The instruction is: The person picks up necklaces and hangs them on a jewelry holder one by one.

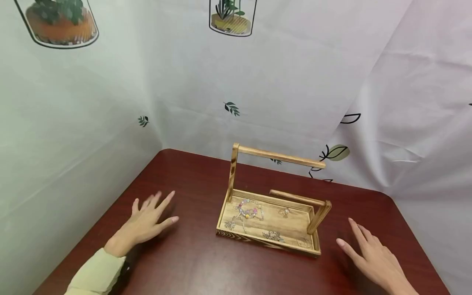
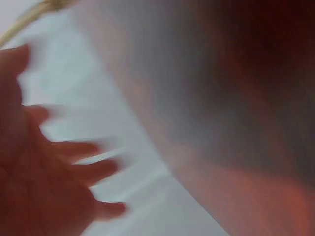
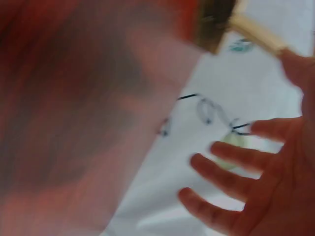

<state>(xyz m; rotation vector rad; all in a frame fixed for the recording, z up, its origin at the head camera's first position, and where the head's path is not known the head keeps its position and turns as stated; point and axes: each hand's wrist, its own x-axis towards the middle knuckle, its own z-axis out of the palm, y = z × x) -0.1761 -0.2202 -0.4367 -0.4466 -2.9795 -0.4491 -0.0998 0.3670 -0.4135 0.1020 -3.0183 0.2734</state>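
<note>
Between my two hands, on the dark red table, stands a wooden jewelry stand (image 1: 265, 242) with a shallow tray and two T-less posts, each bearing one bar. My left hand (image 1: 145, 225) hovers left of it, fingers spread and holding nothing. To its right my right hand (image 1: 377, 260) is likewise spread and free of any object. A beaded bracelet (image 1: 248, 212) with colored beads lies at the tray's left. Small metallic jewelry (image 1: 272, 235) lies near the front edge, and a ring-like piece (image 1: 285, 212) farther back. Both wrist views are blurred; straight fingers (image 3: 214, 206) show in the right one.
The taller bar (image 1: 280, 156) runs rightward from the left post; a lower bar (image 1: 296, 197) runs leftward from the right post. White patterned cloth (image 1: 184, 82) hangs behind and beside the table (image 1: 195, 262). The table's back edge lies close behind the stand.
</note>
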